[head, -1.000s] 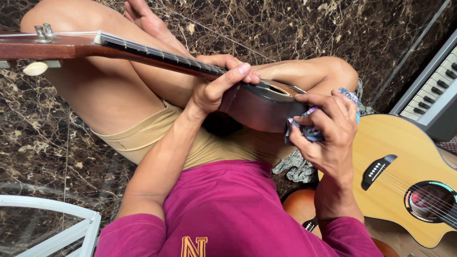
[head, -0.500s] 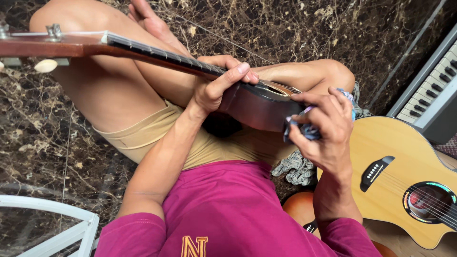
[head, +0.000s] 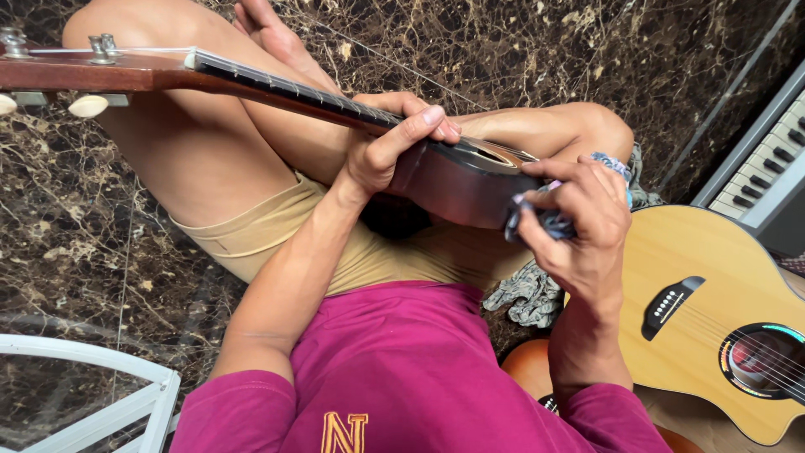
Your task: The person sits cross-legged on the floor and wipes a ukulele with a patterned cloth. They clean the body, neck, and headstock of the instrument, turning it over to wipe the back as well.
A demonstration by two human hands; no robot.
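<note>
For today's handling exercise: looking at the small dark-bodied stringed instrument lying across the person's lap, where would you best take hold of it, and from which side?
Probably the neck where it meets the body, where the left hand already wraps the ukulele. Come from the player's side, fingers curling over the fretboard. The neck is slim enough to close around, and that spot sits near the heavier body. The right hand presses a cloth on the body's rounded edge.

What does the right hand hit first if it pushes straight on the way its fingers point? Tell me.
The right hand, gripping a bluish cloth, points its fingers up-left at the ukulele. It would meet the ukulele's body edge first; the cloth looks pressed against it already, though depth is hard to judge.
</note>
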